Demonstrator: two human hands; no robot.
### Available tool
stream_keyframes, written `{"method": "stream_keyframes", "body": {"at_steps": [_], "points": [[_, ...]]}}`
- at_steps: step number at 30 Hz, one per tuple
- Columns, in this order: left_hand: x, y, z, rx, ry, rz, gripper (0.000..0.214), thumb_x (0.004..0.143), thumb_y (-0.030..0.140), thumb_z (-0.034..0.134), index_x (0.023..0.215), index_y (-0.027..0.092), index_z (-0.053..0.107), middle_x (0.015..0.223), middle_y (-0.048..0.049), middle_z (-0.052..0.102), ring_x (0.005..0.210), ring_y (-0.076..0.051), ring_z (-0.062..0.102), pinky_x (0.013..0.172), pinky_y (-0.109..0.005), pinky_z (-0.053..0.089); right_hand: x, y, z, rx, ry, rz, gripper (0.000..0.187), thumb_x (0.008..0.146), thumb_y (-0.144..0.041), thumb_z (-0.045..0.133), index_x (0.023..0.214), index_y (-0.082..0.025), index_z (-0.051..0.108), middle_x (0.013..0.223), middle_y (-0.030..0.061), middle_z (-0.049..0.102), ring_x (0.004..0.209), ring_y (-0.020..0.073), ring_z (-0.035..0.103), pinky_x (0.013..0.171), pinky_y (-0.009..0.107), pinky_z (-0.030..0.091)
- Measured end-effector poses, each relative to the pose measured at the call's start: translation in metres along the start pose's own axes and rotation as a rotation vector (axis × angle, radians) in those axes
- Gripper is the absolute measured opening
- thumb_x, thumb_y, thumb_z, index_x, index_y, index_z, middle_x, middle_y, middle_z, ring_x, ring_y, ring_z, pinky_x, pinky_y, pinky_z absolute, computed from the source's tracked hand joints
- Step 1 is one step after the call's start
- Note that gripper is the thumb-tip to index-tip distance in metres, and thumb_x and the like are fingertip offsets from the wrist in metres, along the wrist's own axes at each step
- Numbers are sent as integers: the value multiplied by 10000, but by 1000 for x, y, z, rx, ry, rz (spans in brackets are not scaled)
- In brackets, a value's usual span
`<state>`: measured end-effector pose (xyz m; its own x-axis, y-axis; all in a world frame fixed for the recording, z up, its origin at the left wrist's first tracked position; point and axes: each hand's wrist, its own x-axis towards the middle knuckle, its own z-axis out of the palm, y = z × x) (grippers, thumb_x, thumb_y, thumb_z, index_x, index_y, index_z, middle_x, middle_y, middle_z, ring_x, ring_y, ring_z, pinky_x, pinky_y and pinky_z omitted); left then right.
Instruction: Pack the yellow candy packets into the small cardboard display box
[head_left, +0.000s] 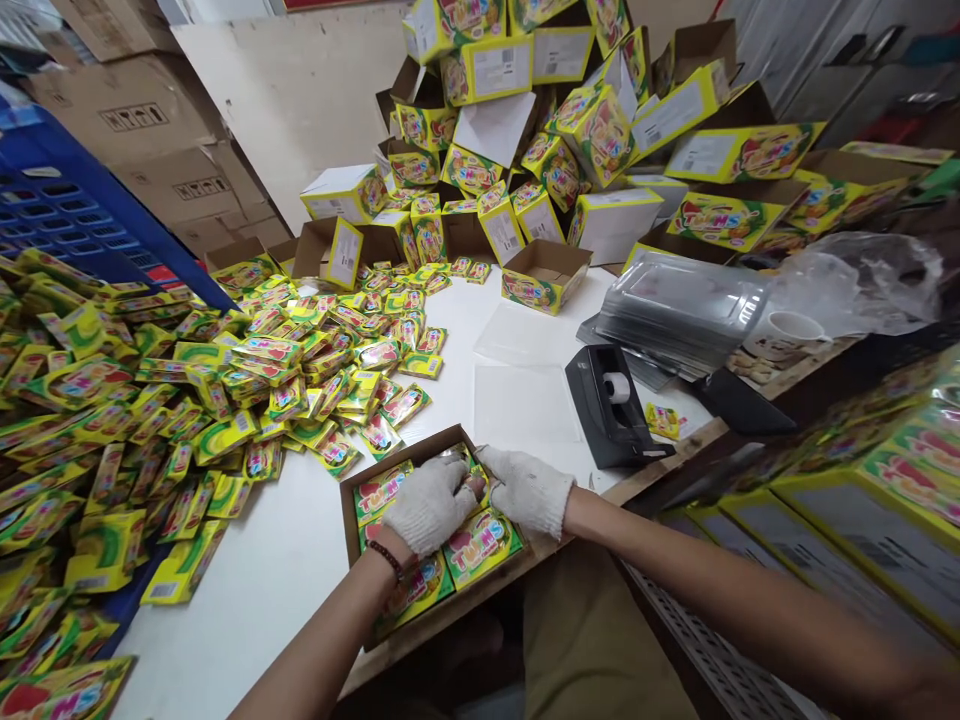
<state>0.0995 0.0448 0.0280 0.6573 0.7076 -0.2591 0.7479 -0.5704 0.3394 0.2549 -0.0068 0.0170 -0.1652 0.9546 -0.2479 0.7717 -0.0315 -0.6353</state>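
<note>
Both my hands wear white knit gloves and rest inside an open brown cardboard box (pixel 352 492) at the table's near edge. The box is packed with yellow-green candy packets (pixel 484 545) lying flat. My left hand (pixel 430 503) presses down on the packets, fingers curled together over them. My right hand (pixel 526 487) meets it from the right, fingers closed on the packets at the box's far corner. A bead bracelet (pixel 388 558) sits on my left wrist.
A big heap of loose candy packets (pixel 187 400) covers the table's left side. Empty yellow display boxes (pixel 570 130) are piled at the back. A black tape dispenser (pixel 611 405), clear plastic sheets (pixel 679 310) and a blue crate (pixel 67 210) stand around.
</note>
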Motion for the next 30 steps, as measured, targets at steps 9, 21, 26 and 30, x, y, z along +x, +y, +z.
{"method": "stream_keyframes", "body": {"at_steps": [9,21,26,30], "points": [[-9,8,-6,-19,21,-13,287,917,399,426,892,217,646,943,-46,698,842,-199,632,707,-301,429,-3,1,-2,17,-26,-37,395,831,-99,477,1217,-130,555,1115,119,659,1018,214,612,877,285,446],[-28,-128,-48,-79,349,-846,427,823,546,498,1014,168,549,995,-170,672,926,-308,645,722,-358,466,49,-70,-3,-650,-359,-181,518,666,-88,765,1167,-106,634,1178,209,599,1021,336,644,838,423,547],[-2,-143,-29,-147,392,-951,776,740,605,569,1313,124,363,1213,-255,602,1062,-374,630,774,-413,495,60,-86,10,-722,-477,-90,804,547,-83,839,1304,-155,579,1260,236,546,976,350,673,785,436,576],[-10,-143,-27,-191,404,-957,728,734,488,595,1334,165,339,1142,-203,645,983,-345,663,763,-400,500,46,-81,19,-792,-324,-110,640,680,-165,775,1285,-111,573,1207,237,559,1005,348,655,795,447,568]]}}
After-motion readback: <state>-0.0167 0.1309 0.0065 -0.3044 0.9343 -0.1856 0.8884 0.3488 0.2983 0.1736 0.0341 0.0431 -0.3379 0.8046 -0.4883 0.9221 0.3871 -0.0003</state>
